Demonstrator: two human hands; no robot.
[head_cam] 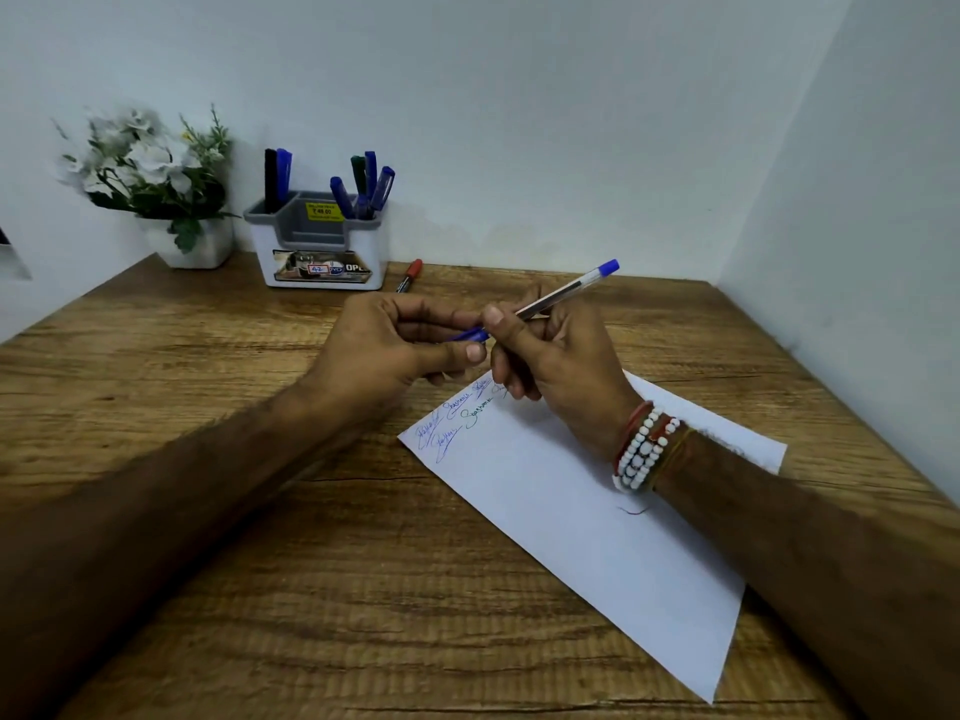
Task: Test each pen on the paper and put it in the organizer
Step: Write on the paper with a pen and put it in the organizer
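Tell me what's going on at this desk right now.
A person's right hand grips a clear blue pen while the left hand pinches the blue cap at its tip; going on or coming off, I cannot tell. The paper below already carries scribbles. Several pens stand in the organizer, and a red-capped pen lies on the desk beside it.

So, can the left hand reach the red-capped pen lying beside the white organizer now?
Probably yes: nothing stands between the left hand and the red-capped pen, but its fingers pinch a blue plastic pen cap.
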